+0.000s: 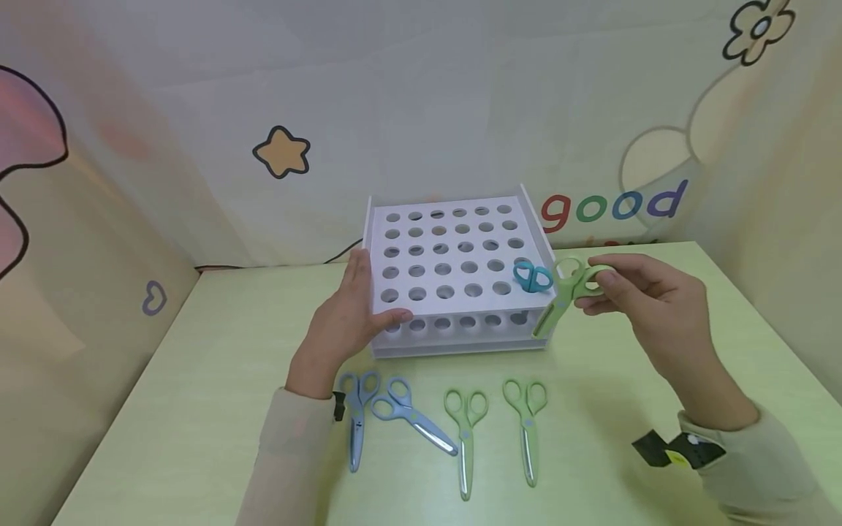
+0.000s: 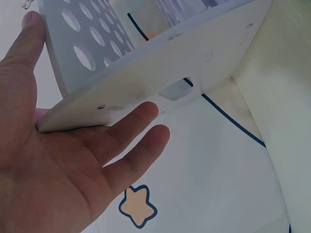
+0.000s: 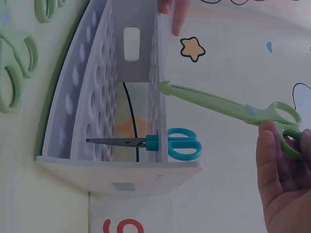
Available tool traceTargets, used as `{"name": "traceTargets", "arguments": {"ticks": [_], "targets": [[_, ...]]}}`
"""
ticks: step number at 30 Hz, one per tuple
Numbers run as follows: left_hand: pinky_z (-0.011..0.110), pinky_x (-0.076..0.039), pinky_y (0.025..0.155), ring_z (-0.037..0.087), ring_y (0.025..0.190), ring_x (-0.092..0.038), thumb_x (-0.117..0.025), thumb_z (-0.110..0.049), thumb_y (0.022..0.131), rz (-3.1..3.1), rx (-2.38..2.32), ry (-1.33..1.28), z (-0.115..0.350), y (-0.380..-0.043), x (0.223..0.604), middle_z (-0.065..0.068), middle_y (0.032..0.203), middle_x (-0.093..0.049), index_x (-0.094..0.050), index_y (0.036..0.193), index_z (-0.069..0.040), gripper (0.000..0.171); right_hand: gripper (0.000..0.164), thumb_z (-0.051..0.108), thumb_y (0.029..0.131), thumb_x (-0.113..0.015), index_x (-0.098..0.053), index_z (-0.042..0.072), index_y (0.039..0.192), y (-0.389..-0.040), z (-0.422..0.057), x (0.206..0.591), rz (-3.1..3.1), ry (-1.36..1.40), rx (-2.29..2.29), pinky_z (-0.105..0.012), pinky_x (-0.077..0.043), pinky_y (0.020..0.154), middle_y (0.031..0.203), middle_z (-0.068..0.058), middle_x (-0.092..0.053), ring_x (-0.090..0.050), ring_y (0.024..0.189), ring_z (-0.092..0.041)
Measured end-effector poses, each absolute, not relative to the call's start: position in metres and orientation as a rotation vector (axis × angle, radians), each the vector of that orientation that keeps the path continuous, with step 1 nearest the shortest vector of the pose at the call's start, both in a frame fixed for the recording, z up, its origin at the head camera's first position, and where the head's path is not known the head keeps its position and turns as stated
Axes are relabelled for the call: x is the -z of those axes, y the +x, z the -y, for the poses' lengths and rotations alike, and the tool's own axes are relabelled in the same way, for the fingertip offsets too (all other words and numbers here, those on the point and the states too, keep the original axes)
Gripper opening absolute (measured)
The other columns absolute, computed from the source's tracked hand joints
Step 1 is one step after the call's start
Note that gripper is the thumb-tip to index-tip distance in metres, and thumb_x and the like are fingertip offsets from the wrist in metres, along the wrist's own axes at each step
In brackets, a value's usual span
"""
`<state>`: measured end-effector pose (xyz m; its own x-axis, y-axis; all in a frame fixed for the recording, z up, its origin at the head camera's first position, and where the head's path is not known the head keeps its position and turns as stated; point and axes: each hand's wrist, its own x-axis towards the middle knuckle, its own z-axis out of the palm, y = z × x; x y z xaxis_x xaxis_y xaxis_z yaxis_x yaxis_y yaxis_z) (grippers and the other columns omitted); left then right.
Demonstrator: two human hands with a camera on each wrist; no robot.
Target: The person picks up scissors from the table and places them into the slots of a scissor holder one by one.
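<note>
A white rack (image 1: 454, 279) with rows of round holes stands on the table. My left hand (image 1: 343, 314) holds its left side, thumb over the front top edge and fingers along the side panel. Green scissors (image 1: 567, 292) are pinched by one handle loop in my right hand (image 1: 658, 307), blades slanting down beside the rack's front right corner. In the right wrist view these green scissors (image 3: 218, 106) are apart from the rack. Teal scissors (image 1: 533, 277) stand in a front right hole, handles above the top board and blades (image 3: 114, 141) below it.
Two blue scissors lie before the rack, one straight (image 1: 357, 420) and one slanted (image 1: 414, 420). Right of them lie two green scissors, a nearer pair (image 1: 465, 442) and another pair (image 1: 526, 431). A printed curtain (image 1: 421, 109) hangs behind the table (image 1: 217, 409).
</note>
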<state>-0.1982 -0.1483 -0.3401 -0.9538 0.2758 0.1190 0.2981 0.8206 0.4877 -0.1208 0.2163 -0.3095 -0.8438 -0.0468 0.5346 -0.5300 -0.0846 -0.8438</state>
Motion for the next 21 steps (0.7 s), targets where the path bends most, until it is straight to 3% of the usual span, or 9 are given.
{"name": "traceTargets", "arguments": {"ticks": [7, 21], "targets": [[0.033, -0.045, 0.056, 0.024, 0.075, -0.057, -0.078, -0.052, 0.085, 2.971, 0.79, -0.454, 0.148, -0.198, 0.34, 0.009, 0.162, -0.014, -0.004, 0.16, -0.007, 0.115, 0.023, -0.015, 0.095, -0.058, -0.063, -0.018, 0.117, -0.13, -0.202, 0.305, 1.775, 0.648, -2.016, -0.033, -0.056, 0.072, 0.108, -0.014, -0.073, -0.074, 0.076, -0.023], [0.034, -0.046, 0.059, 0.024, 0.078, -0.058, -0.082, -0.049, 0.082, 2.971, 0.837, -0.443, 0.149, -0.198, 0.338, 0.009, 0.164, -0.013, -0.003, 0.161, -0.008, 0.119, 0.021, -0.008, 0.095, -0.064, -0.067, -0.014, 0.114, -0.144, -0.177, 0.301, 1.805, 0.483, -1.949, -0.031, -0.057, 0.072, 0.095, -0.013, -0.075, -0.074, 0.072, -0.022]]}}
